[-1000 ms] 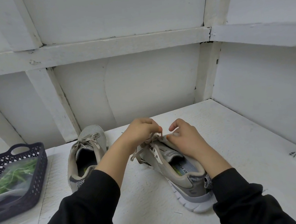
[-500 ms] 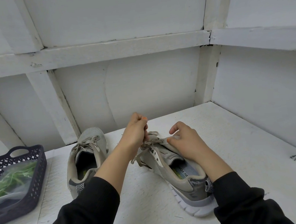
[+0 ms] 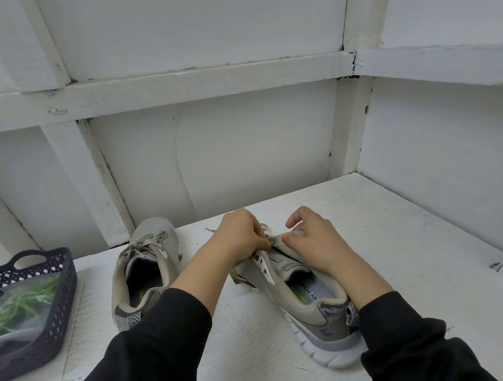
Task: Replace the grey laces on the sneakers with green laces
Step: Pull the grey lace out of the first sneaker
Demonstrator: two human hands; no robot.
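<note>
A white-painted wooden alcove closed in the scene, its panelled wall [image 3: 239, 145] rising behind a rough white table [image 3: 387, 238]. As far as could be judged, the task was at an early stage: both shoes carried their grey laces and no green lace had been threaded anywhere. The sneaker [image 3: 303, 296] being worked on lay just in front of the person, toe pointing away, its grey lace [image 3: 264, 261] loosened across the upper eyelets, with a slack end trailing onto the table on its left side. The second sneaker [image 3: 147, 271] stood just to the left, fully laced and apparently untouched. The green laces [image 3: 21, 301] sat in a clear bag inside a dark basket [image 3: 67, 269] at the table's left edge, well apart from the hands. What was left, then, was stripping both shoes and relacing both.

The left hand [image 3: 239, 240] reached in from a black sleeve, its fingers curled tightly round the grey lace near the top of the shoe. The right hand [image 3: 313, 239] rested over the shoe's opening, thumb and fingers pinching the upper by the top eyelets, forefinger lifted and hooked; whether that pinch also caught lace could not be told.
</note>
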